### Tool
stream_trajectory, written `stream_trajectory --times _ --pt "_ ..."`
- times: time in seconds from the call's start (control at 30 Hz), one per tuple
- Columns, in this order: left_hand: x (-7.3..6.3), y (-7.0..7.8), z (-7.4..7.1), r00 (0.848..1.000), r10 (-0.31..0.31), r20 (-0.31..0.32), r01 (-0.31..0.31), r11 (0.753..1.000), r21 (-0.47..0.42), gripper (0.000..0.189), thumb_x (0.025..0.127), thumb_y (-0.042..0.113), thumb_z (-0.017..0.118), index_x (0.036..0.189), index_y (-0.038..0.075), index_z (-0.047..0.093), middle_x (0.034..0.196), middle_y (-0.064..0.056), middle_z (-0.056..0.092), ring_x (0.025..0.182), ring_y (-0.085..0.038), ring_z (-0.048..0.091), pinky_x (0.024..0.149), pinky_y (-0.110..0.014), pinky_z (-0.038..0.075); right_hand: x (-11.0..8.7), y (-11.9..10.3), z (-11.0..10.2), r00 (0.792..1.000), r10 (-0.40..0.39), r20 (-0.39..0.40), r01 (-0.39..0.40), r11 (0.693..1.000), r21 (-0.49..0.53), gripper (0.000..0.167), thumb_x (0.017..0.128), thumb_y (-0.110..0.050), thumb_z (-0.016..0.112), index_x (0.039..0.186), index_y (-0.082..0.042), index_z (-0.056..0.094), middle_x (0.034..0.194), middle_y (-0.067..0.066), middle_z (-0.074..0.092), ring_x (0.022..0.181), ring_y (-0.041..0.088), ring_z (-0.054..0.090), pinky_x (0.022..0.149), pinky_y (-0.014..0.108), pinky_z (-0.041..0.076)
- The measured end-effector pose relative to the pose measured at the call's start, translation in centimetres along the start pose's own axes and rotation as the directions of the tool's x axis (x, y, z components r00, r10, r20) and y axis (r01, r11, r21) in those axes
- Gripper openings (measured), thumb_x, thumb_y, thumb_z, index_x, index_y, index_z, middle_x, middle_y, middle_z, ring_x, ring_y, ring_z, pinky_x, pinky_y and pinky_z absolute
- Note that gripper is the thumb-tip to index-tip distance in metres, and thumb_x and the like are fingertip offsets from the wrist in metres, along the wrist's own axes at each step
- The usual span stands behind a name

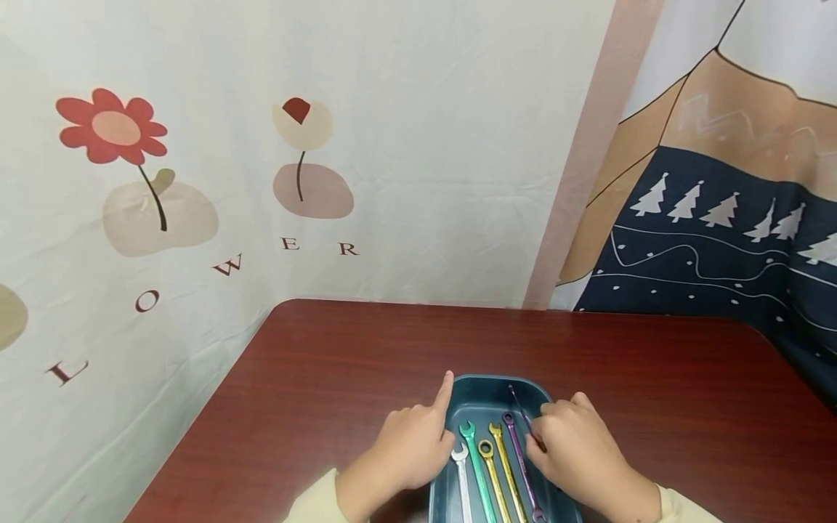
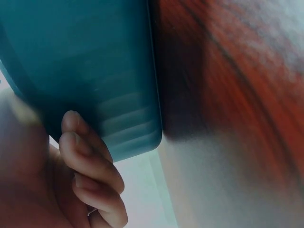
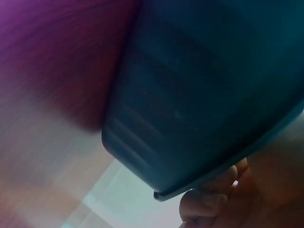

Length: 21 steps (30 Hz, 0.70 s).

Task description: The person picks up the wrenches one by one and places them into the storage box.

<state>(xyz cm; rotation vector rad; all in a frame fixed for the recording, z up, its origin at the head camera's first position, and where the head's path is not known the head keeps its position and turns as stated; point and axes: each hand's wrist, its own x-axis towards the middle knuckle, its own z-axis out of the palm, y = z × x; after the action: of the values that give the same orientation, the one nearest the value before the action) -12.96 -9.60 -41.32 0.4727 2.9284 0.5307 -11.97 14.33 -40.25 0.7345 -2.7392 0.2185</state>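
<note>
A blue-green tray holds a row of combination wrenches, among them a silver wrench, a green wrench, a gold wrench and a purple wrench. My left hand grips the tray's left rim, thumb at the inner edge and index finger stretched along the rim. In the left wrist view its other fingers curl against the tray's outer wall. At the right rim, my right hand pinches a thin dark purple wrench, seen edge-on and tilted over the tray; its lower end is hidden by the fingers.
The tray stands on a reddish-brown wooden table, near its front edge. Behind the table hangs a pale curtain printed with flowers and letters. A dark blue cloth with white trees hangs at the right.
</note>
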Motion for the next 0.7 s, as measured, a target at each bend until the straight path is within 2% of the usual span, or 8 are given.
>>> stream_trajectory --times 0.2,0.43,0.57,0.7 --pt "0.0 0.1 -0.1 1.0 -0.002 0.003 0.002 1.0 -0.002 0.08 0.095 0.029 0.052 0.163 0.017 0.01 0.048 0.005 0.044 0.042 -0.014 0.036 0.045 -0.032 0.028 0.3 -0.2 0.4 0.997 -0.079 -0.014 0.078 0.995 -0.069 0.05 0.075 -0.022 0.078 0.044 -0.026 0.039 0.049 -0.013 0.03 0.052 0.005 0.026 0.067 0.031 0.023" --pt "0.2 0.1 -0.1 1.0 0.007 0.002 -0.007 1.0 -0.007 0.08 0.095 0.028 0.053 0.163 0.017 0.011 0.047 0.006 0.042 0.039 -0.013 0.035 0.042 -0.03 0.026 0.6 -0.2 0.9 0.986 -0.168 -0.017 0.165 0.98 -0.113 0.048 0.075 -0.015 0.075 0.042 -0.025 0.041 0.048 -0.011 0.029 0.054 0.009 0.022 0.07 0.034 0.021" --pt "0.3 0.0 -0.1 1.0 0.008 0.002 -0.008 1.0 -0.013 0.08 0.095 0.029 0.053 0.163 0.017 0.01 0.047 0.006 0.043 0.039 -0.014 0.035 0.042 -0.03 0.027 0.7 -0.2 1.1 0.986 -0.169 0.01 0.169 0.979 -0.109 0.052 0.077 -0.009 0.069 0.043 -0.024 0.033 0.047 -0.011 0.024 0.055 0.009 0.015 0.071 0.035 0.018" --pt "0.1 0.0 0.0 1.0 0.011 0.001 -0.011 1.0 -0.021 0.081 0.095 0.028 0.053 0.163 0.017 0.01 0.046 0.006 0.043 0.04 -0.013 0.035 0.042 -0.031 0.027 0.6 -0.3 1.2 0.986 -0.167 0.021 0.168 0.975 -0.148 0.05 0.077 -0.006 0.06 0.043 -0.023 0.028 0.046 -0.011 0.019 0.056 0.011 0.012 0.071 0.037 0.017"
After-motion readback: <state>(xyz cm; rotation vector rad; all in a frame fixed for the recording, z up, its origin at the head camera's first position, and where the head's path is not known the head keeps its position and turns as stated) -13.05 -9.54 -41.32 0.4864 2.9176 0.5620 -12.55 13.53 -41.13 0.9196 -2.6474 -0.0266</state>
